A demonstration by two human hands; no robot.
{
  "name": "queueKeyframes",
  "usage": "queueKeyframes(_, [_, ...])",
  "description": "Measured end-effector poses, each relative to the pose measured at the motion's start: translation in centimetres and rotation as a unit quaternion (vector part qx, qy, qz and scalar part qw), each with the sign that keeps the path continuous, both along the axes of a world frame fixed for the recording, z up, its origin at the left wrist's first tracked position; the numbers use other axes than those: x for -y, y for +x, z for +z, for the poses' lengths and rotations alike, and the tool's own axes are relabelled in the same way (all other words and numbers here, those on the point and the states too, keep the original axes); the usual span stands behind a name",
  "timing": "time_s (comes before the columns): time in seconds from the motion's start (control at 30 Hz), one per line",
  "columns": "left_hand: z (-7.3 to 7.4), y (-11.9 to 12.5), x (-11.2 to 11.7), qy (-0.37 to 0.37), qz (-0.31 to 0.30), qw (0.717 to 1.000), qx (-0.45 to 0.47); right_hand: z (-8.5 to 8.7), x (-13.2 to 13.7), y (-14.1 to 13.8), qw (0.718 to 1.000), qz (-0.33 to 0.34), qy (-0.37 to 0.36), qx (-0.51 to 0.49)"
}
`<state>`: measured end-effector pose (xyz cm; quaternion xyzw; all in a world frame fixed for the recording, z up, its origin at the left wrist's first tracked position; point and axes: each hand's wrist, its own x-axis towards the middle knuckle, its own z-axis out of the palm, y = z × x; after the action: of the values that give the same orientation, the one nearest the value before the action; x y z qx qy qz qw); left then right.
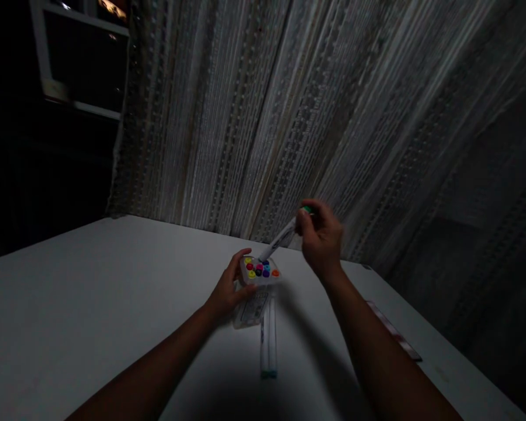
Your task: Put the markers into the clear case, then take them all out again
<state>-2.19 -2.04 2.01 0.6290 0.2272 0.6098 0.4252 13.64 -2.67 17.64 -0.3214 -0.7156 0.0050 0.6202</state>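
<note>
Near the bench's far edge, the left hand (228, 290) steadies a light, rigid marker case (258, 272) by its side; the right hand (321, 240) pinches a slim, smooth marker (279, 241) near its cap, tip at the case.

White table (92, 304) — pale curtain (289, 117) behind, dark window (79, 64) left — ruler (392, 330) near right edge.

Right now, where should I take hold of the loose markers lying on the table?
Take the two white markers at mid-barrel, from above. They lie flat, side by side, pointing at the person. The far ends sit by the marker pack under the left hand, so stay nearer the capped ends.
</note>
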Motion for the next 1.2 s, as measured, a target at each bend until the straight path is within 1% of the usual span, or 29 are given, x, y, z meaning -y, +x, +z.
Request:
queueKeyframes(0.07, [0.2, 0.0, 0.2, 0.01, 0.011, 0.999, -0.03, -1.1, -0.4, -1.4, 0.997, 0.029, -0.05, 0.059])
queueKeyframes(0.13, [0.2, 0.0, 0.2, 0.016, 0.023, 0.999, -0.041, -2.5, -0.6, -2.3, 0.984, 0.05, -0.121, 0.122])
queueKeyframes(0.17, [0.1, 0.0, 0.1, 0.019, 0.03, 0.998, -0.042, -3.2, -0.7, -2.6, 0.974, 0.05, -0.157, 0.153])
queueKeyframes(0.23, [0.0, 0.0, -0.1, 0.028, 0.042, 0.998, -0.038, -4.4, -0.6, -3.0, 0.952, 0.032, -0.214, 0.216])
queueKeyframes(0.33, [-0.1, -0.1, -0.3, 0.043, 0.05, 0.997, -0.033, -5.2, -0.4, -3.2, 0.922, -0.005, -0.251, 0.296])
queueKeyframes(0.43, [0.0, -0.1, -0.4, 0.049, 0.053, 0.997, -0.037, -5.1, -0.2, -3.3, 0.904, -0.004, -0.265, 0.337])
queueKeyframes(0.5, [0.0, -0.1, -0.3, 0.05, 0.06, 0.996, -0.043, -4.8, -0.1, -3.1, 0.906, 0.019, -0.267, 0.329])
queueKeyframes(0.53, [0.0, -0.1, -0.3, 0.049, 0.062, 0.996, -0.048, -4.6, 0.0, -2.8, 0.915, 0.034, -0.26, 0.306])
queueKeyframes(0.6, [0.1, -0.2, -0.2, 0.041, 0.065, 0.995, -0.062, -4.5, 0.0, -1.7, 0.945, 0.048, -0.23, 0.228])
queueKeyframes(0.63, [0.1, -0.3, -0.2, 0.035, 0.067, 0.995, -0.07, -4.7, -0.1, -0.9, 0.959, 0.038, -0.216, 0.182])
queueKeyframes(0.67, [0.1, -0.3, -0.1, 0.029, 0.071, 0.994, -0.076, -5.1, -0.2, -0.1, 0.967, 0.01, -0.21, 0.141])
queueKeyframes(0.7, [0.1, -0.3, -0.1, 0.024, 0.074, 0.994, -0.081, -5.6, -0.4, 0.7, 0.968, -0.029, -0.221, 0.12])
queueKeyframes(0.73, [0.1, -0.3, -0.1, 0.021, 0.077, 0.993, -0.082, -6.4, -0.7, 1.4, 0.96, -0.072, -0.243, 0.123])
queueKeyframes(0.77, [0.0, -0.3, -0.1, 0.022, 0.079, 0.993, -0.081, -7.3, -1.0, 2.0, 0.944, -0.114, -0.271, 0.15])
queueKeyframes(0.8, [0.0, -0.3, -0.1, 0.024, 0.08, 0.993, -0.08, -8.4, -1.2, 2.5, 0.917, -0.149, -0.308, 0.203])
queueKeyframes(0.83, [0.0, -0.3, -0.1, 0.027, 0.081, 0.993, -0.08, -9.5, -1.5, 2.7, 0.885, -0.17, -0.342, 0.266])
queueKeyframes(0.9, [-0.1, -0.1, -0.1, 0.032, 0.087, 0.992, -0.08, -11.7, -1.9, 2.8, 0.819, -0.195, -0.399, 0.363])
queueKeyframes(0.93, [-0.2, 0.0, -0.1, 0.033, 0.092, 0.992, -0.08, -12.6, -2.1, 2.7, 0.795, -0.203, -0.413, 0.394])
queueKeyframes(0.97, [-0.2, 0.0, -0.1, 0.034, 0.097, 0.992, -0.079, -13.5, -2.3, 2.5, 0.78, -0.207, -0.422, 0.412])
queueKeyframes(1.0, [-0.2, 0.1, -0.1, 0.034, 0.1, 0.991, -0.078, -14.2, -2.5, 2.3, 0.774, -0.209, -0.425, 0.42])
queueKeyframes(1.03, [-0.3, 0.2, -0.2, 0.035, 0.102, 0.991, -0.078, -14.9, -2.6, 2.2, 0.774, -0.208, -0.425, 0.42])
queueKeyframes(1.1, [-0.3, 0.3, -0.2, 0.033, 0.1, 0.991, -0.081, -15.9, -2.9, 2.1, 0.787, -0.196, -0.422, 0.405])
queueKeyframes(1.2, [-0.5, 0.7, -0.2, 0.017, 0.086, 0.992, -0.087, -16.8, -3.2, 2.5, 0.811, -0.176, -0.413, 0.375])
